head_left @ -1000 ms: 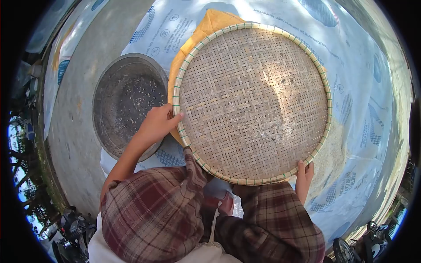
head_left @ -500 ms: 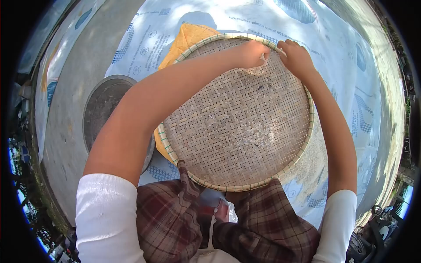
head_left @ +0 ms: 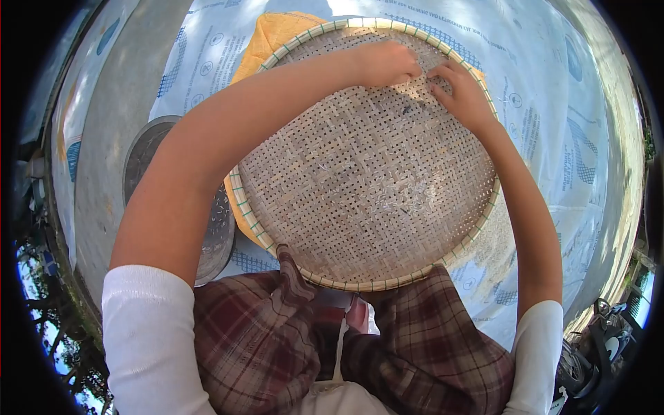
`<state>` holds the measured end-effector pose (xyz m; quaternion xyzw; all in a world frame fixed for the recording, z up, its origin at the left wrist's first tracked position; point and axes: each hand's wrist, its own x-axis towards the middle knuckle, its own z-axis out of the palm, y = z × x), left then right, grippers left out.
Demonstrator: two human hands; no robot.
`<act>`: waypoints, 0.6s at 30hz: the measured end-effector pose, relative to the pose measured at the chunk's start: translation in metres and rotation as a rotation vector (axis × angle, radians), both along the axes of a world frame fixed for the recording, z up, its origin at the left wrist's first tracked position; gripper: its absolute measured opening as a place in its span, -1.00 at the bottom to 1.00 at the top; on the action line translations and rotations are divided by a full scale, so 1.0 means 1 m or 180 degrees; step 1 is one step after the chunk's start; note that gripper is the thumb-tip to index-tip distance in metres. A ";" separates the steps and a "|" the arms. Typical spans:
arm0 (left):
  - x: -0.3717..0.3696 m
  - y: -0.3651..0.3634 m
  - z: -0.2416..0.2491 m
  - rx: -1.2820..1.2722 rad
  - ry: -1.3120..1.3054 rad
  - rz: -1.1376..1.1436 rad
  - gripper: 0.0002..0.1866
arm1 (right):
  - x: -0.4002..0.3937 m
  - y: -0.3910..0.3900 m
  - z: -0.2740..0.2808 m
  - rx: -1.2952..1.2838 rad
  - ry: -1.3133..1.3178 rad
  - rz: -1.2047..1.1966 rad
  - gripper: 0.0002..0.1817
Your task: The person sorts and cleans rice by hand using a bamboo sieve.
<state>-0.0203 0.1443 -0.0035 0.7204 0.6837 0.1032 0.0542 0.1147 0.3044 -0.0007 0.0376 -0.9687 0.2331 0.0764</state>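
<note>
A round woven bamboo winnowing tray (head_left: 332, 173), its rim bound with green cord, has its near edge at my plaid-covered legs. Small pale grains (head_left: 408, 194), resembling rice, are scattered over its lower right part. Dark bits lie near its far side. My left hand (head_left: 391, 63) is over the far part of the tray with fingers curled closed; whatever they hold is hidden. Just to its right, my right hand (head_left: 462, 95) is inside the far right rim, thumb and fingers apart, close to the woven surface.
An orange-yellow sack (head_left: 259, 52) sticks out from under the tray. Left of it stands a dark metal basin (head_left: 221, 235) with some grains inside. A printed blue-white sheet (head_left: 207, 62) covers the ground, with spread grain (head_left: 494, 232) on its right. A motorbike (head_left: 588, 353) stands at lower right.
My right hand has left the rim and moved inside the tray, its fingers now apart. My left hand has shifted slightly left. The tray appears higher in view, and more of the basin shows.
</note>
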 end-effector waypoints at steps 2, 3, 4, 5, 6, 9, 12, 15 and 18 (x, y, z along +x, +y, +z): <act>0.001 -0.003 0.000 0.0038 -0.0108 0.0017 -0.88 | 0.003 0.000 -0.001 0.0188 -0.0011 0.0126 -0.81; 0.001 -0.004 -0.002 0.0104 0.0108 -0.0153 -0.88 | 0.003 -0.002 -0.001 0.0179 -0.0010 0.0129 -0.81; 0.002 -0.005 -0.004 0.0174 0.0318 -0.0321 -0.89 | 0.004 -0.004 -0.001 0.0208 0.0005 0.0076 -0.82; 0.002 -0.005 -0.005 0.0173 0.0311 -0.0314 -0.89 | 0.005 -0.006 -0.001 0.0242 0.0017 0.0026 -0.83; 0.002 -0.006 -0.006 0.0285 0.0559 -0.0457 -0.89 | 0.005 -0.006 -0.001 0.0238 0.0010 0.0033 -0.83; 0.005 -0.006 -0.006 0.0262 0.1112 -0.0659 -0.88 | 0.005 -0.006 -0.003 0.0169 0.0016 0.0007 -0.85; 0.006 -0.010 -0.008 0.0410 0.1008 -0.0384 -0.87 | 0.010 -0.002 -0.002 0.0335 0.0067 0.0024 -0.85; -0.001 -0.009 -0.008 0.0588 -0.0177 0.0458 -0.89 | 0.018 0.002 0.003 0.0569 0.0135 -0.0133 -0.84; -0.006 -0.002 -0.004 0.0478 -0.1249 0.1093 -0.87 | 0.023 0.005 0.002 0.0562 0.0003 -0.0308 -0.80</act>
